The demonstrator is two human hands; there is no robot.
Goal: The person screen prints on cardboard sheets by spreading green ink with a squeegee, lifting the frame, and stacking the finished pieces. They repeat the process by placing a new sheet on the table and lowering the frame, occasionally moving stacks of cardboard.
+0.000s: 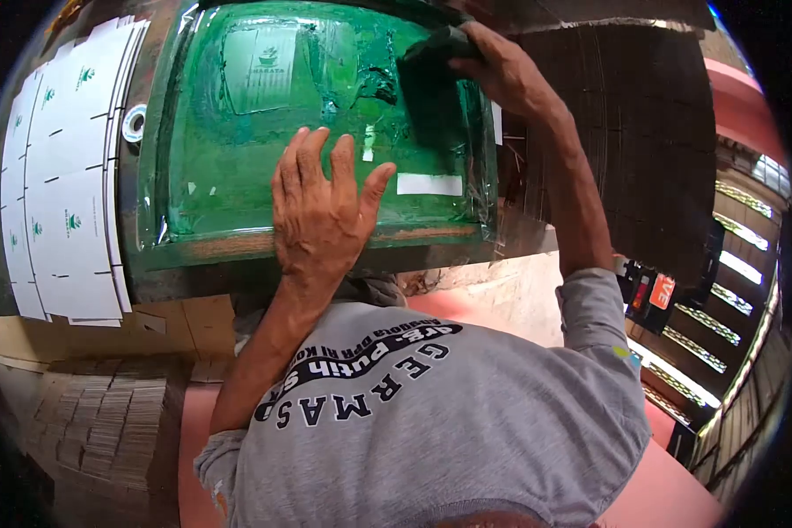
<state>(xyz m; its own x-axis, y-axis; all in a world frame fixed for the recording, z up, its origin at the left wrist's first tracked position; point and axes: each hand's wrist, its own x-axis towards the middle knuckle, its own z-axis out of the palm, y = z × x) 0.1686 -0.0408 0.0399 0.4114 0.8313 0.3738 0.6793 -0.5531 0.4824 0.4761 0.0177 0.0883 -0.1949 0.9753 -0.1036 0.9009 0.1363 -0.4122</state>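
Note:
A screen-printing frame (264,211) with green mesh lies in front of me, smeared with dark green ink around a logo stencil (267,60) at its upper left. My right hand (500,69) grips the top of a squeegee (429,92) coated in dark ink, at the right side of the mesh. The squeegee's lower part is blurred. My left hand (319,198) is over the near edge of the frame, fingers spread and pointing away from me, holding nothing. Right of it, a pale rectangle (429,184) shows on the mesh.
Printed white card sheets (66,189) with green logos lie stacked on the left. Between them and the frame sits a roll of tape (134,123). Bundled cardboard (106,422) stands below left. A dark panel (629,167) occupies the right, near a slatted opening (730,282).

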